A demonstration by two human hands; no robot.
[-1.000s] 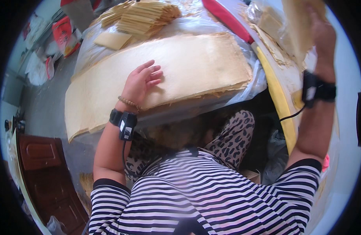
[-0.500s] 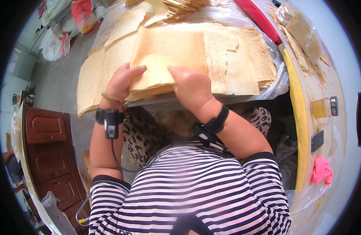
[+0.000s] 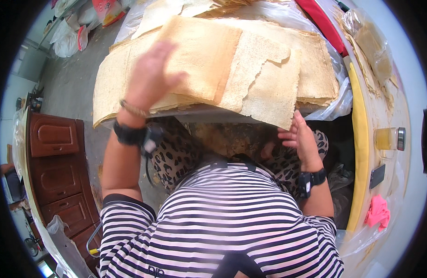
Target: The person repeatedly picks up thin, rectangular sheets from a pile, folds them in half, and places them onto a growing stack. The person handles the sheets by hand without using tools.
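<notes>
A thick stack of thin tan sheets (image 3: 287, 69) lies on a plastic-covered table in front of me. A smaller folded sheet (image 3: 199, 55) rests on top of the stack, at its left. My left hand (image 3: 151, 76) hovers blurred over that folded sheet, fingers spread, holding nothing. My right hand (image 3: 299, 136) is below the table edge, its fingertips at the corner of a torn sheet (image 3: 273, 99) that overhangs the stack's near edge. Both wrists wear black bands.
A red bar (image 3: 322, 23) and a yellow strip (image 3: 359, 148) run along the right. A glass jar (image 3: 389, 138), a dark phone (image 3: 377, 176) and a pink cloth (image 3: 378, 211) lie at the right. A brown wooden cabinet (image 3: 53, 162) stands on the left; bags (image 3: 76, 28) lie on the floor.
My left hand has lifted off the stack and swings above it. My right hand has dropped from the top of the stack to its near right edge.
</notes>
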